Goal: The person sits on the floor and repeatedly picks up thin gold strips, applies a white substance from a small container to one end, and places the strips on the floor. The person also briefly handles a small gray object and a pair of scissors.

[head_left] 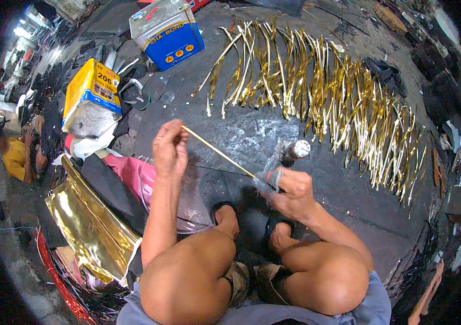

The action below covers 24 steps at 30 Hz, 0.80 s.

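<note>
A thin gold strip (217, 151) is stretched on a slant between my two hands. My left hand (170, 147) is raised above the dark floor, its fingers pinched on the strip's upper end. Lower and to the right, my right hand (291, 189) is closed around the other end. Grey, wrinkled material (267, 181) shows at its fingers; I cannot tell exactly what it is. Just beyond that hand stands a dark cylinder with a whitish top (299, 149). Many gold strips (317, 81) lie in a long row across the floor, from the far middle to the right.
A blue-and-white tin (168, 35) and a yellow-and-blue tin (92, 100) stand at the far left. Shiny gold sheeting (89, 227) and pink sheeting (133, 176) lie by my left arm. Dark sandals (386, 76) rest at the far right. Another person (18, 154) is at the left edge.
</note>
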Motion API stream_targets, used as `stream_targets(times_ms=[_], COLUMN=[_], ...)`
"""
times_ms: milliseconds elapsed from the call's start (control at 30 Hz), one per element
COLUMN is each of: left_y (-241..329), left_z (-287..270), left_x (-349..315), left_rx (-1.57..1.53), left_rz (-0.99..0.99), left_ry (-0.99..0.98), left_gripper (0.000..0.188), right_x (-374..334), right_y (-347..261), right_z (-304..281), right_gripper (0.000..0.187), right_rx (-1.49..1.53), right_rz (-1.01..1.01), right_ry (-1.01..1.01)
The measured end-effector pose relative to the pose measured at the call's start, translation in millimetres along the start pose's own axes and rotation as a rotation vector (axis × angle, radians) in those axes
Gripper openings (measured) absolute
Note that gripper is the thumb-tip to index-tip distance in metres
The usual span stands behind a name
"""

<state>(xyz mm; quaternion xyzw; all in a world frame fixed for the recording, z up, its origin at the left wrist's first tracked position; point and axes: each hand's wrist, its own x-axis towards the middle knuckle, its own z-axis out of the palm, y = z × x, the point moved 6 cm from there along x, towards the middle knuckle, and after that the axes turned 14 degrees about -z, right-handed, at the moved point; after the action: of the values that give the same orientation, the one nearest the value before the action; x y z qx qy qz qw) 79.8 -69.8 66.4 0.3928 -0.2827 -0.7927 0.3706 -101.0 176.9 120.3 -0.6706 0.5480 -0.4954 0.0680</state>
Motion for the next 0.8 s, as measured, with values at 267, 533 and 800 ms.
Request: stream_targets(times_ms=[267,533,800], left_y=[-1.7,-29.8,-61.6], left_z=[-160.1,-214.4,32.8], left_x=[78.3,106.1,132.7], left_rx=[-0.009,0.194,1.393], left_rz=[-0.111,-0.152,0.789], left_ry=[0.386,0.655,0.066], left_gripper=[0.012,0.012,0.027], right_x=[-103.9,-176.3,-219.7], right_y=[7.9,27.1,66.8], right_z=[-21.8,-18.4,7.5], right_gripper=[0.023,0.028,0.022], right_rx=[0.031,0.205,-0.092], right_rz=[0.28,0.411,0.615], right_ry=[-0.193,-0.247,-0.564])
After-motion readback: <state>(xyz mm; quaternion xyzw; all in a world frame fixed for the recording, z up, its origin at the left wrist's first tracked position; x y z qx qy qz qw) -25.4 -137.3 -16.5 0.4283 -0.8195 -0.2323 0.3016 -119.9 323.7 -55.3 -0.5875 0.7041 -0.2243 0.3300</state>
